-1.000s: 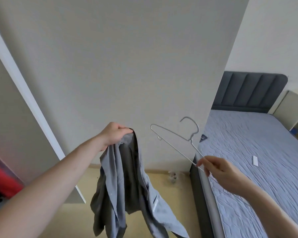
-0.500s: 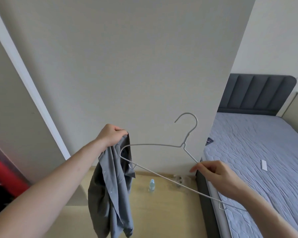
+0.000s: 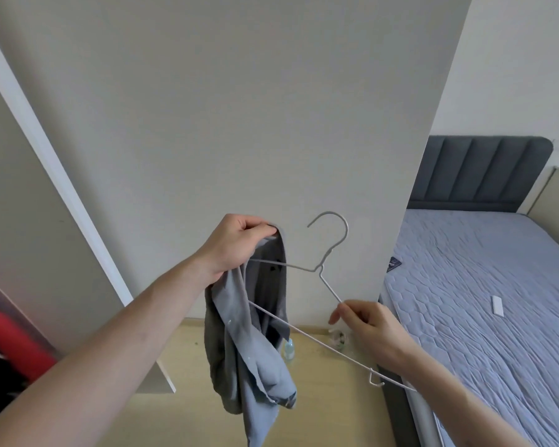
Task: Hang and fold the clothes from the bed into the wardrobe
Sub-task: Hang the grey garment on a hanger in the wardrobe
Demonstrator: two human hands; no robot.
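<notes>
Head view: left hand [image 3: 236,245] gripping grey shirt [image 3: 249,330] at its top, cloth hanging below the fist. Right hand [image 3: 370,325] pinching wire hanger [image 3: 328,279] on its sloping arm; far end tucked inside shirt, just beneath left fingers. Bed [image 3: 497,301] rightward.

Wardrobe panel [image 3: 223,108] close ahead blocking reach, bed [image 3: 497,317] along right, open floor [image 3: 320,398] below, small bottle [image 3: 289,347] by panel foot

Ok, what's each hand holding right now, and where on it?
Left hand grips the grey shirt at its bunched top edge; right hand pinches the wire hanger on its sloping right arm.
</notes>
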